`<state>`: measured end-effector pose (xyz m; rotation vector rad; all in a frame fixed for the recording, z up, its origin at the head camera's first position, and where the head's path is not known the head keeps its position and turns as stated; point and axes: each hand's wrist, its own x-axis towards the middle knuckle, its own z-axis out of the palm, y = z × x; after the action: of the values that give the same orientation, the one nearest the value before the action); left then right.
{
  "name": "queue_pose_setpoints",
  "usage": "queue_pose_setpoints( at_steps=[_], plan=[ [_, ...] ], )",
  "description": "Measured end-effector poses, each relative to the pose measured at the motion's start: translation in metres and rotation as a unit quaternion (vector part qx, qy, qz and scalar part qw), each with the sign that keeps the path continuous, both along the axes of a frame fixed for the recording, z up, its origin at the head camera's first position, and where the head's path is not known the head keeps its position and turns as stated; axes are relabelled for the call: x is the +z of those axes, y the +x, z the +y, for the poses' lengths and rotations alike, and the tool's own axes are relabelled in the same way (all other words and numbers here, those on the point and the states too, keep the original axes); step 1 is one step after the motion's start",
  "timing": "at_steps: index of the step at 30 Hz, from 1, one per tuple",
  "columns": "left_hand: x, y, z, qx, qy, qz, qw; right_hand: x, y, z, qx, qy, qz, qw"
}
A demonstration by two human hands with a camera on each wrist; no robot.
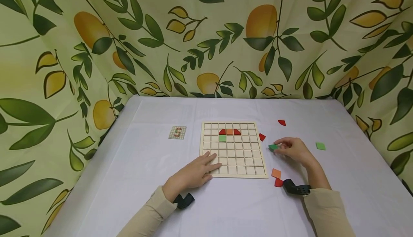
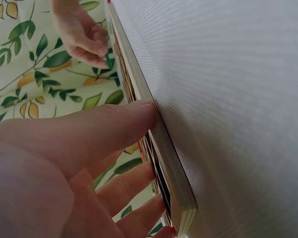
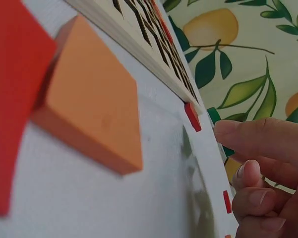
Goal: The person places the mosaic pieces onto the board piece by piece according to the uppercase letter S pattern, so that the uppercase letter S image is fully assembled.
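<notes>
A wooden grid board [image 1: 238, 172] lies on the table, with a red rounded tile [image 1: 222, 132], an orange square tile [image 1: 229, 132] and another red rounded tile [image 1: 237, 132] in one row. Directly below the left one sits a light green square tile [image 1: 222, 138]. My left hand [image 1: 193, 170] rests on the board's near left corner, fingers spread; its thumb touches the board's side edge in the left wrist view. Right of the board, my right hand [image 1: 293, 149] pinches a dark green tile [image 1: 273, 147] between thumb and fingers, raised above the cloth in the right wrist view.
A small pattern card [image 1: 177, 132] lies left of the board. Loose on the right are red tiles [image 1: 282, 122], one red tile [image 1: 262, 137] near the board's edge, a green square [image 1: 321, 146], and an orange square [image 1: 276, 173] against a red piece [image 1: 279, 182].
</notes>
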<state>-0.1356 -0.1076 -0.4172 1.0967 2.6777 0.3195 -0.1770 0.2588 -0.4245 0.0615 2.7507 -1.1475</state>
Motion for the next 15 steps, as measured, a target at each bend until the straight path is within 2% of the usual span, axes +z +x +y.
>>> queue_pose_setpoints(
  at_steps=[9,15],
  plan=[
    [0.0,0.001,0.001,0.005,-0.001,-0.022,0.9997,0.004,0.001,-0.011,-0.006,-0.016,0.007,0.9998],
    [0.001,0.003,0.002,0.017,-0.009,-0.043,0.9989,0.004,0.0,-0.02,0.01,-0.03,0.021,0.9993]
  ],
)
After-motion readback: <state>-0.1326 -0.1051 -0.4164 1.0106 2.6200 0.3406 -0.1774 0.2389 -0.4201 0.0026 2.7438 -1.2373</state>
